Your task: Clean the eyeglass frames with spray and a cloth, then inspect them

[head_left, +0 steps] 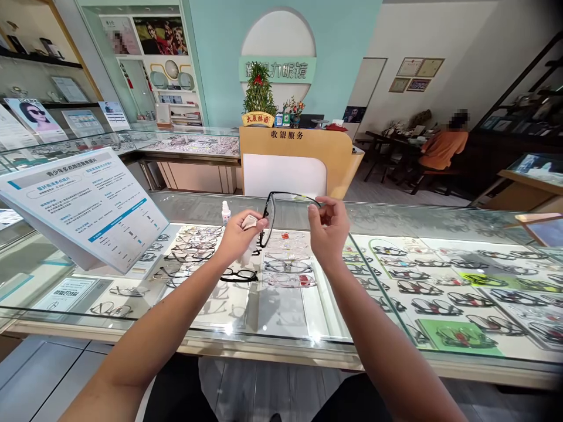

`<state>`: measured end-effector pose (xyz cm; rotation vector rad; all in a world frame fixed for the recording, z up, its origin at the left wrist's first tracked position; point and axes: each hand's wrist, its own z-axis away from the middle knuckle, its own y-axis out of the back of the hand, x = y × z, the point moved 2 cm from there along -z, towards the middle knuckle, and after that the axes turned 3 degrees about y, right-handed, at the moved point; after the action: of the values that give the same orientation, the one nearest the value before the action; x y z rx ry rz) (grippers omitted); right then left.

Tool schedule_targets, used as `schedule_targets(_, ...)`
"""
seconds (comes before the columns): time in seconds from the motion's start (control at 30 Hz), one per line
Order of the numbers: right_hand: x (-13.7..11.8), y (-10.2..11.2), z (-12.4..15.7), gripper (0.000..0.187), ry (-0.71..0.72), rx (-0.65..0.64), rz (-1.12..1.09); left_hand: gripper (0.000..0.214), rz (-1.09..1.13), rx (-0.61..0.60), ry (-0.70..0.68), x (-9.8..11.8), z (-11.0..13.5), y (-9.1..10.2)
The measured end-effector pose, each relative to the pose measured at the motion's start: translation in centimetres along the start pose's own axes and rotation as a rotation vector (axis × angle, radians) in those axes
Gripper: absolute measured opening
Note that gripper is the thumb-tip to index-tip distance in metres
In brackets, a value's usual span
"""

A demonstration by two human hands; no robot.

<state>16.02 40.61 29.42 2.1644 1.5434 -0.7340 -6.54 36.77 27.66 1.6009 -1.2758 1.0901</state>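
Above a glass display counter [281, 328] I hold a pair of black-framed glasses [271, 220]. My left hand [241, 234] pinches the front of the frame with a pale cleaning cloth [248, 221] between its fingers; part of the cloth seems to hang below the hand. My right hand [329, 228] grips the end of a temple arm, which stretches across between the hands. Behind my left hand stands a small white spray bottle [226, 213]. Below it lies another pair of black glasses [238, 275].
Rows of glasses [433, 306] fill the lit case. A tilted printed sign [83, 205] stands on the counter at left. Beyond are a wooden cashier desk [338, 146] with a plant [259, 91], and a seated person in orange [444, 146] at back right.
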Motion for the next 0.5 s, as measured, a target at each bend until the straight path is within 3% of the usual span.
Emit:
schedule_targets(0.1, -0.2, -0.6, 0.6, 0.026, 0.092, -0.051, -0.027, 0.047, 0.054, 0.028, 0.022, -0.2, -0.2, 0.1)
schedule_targets(0.2, -0.4, -1.3, 1.3, 0.027, 0.096, -0.188, -0.070, 0.045, 0.026, 0.029, 0.003, -0.2, -0.2, 0.0)
schedule_targets(0.33, -0.3, -2.1, 1.9, 0.022, -0.052, -0.402, -0.200, 0.039, -0.032, 0.005, -0.046, 0.1, 0.2, -0.2)
schedule_targets(0.5, -0.3, -2.5, 2.0, 0.041, -0.235, -0.455, -0.331, 0.036, -0.056, -0.028, -0.074, 0.2, 0.4, -0.4)
